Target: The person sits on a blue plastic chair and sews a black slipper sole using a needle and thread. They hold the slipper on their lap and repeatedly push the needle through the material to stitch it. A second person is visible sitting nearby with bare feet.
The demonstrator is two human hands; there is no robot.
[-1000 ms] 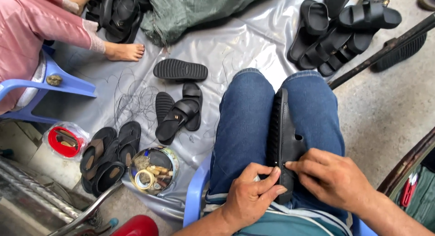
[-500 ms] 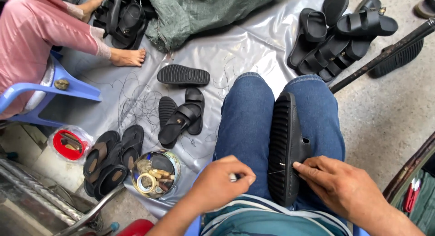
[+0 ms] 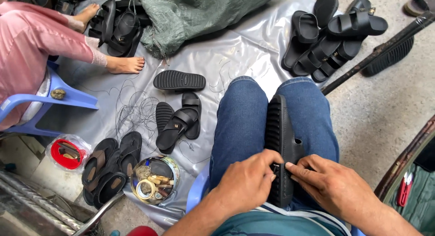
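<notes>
Head: ribbed black rubber sole [image 3: 280, 141]

I see an informal floor-level sandal workshop: black sandals [image 3: 335, 34] piled upper right, plastic sheet [image 3: 235, 50], tin of bits [image 3: 154, 179] lower left.

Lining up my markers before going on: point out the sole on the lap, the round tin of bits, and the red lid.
sole [image 3: 277, 127], head view, ribbed tread at mid-length.
round tin [image 3: 171, 165], head view, right rim.
red lid [image 3: 56, 149], head view, red rim at left.
</notes>
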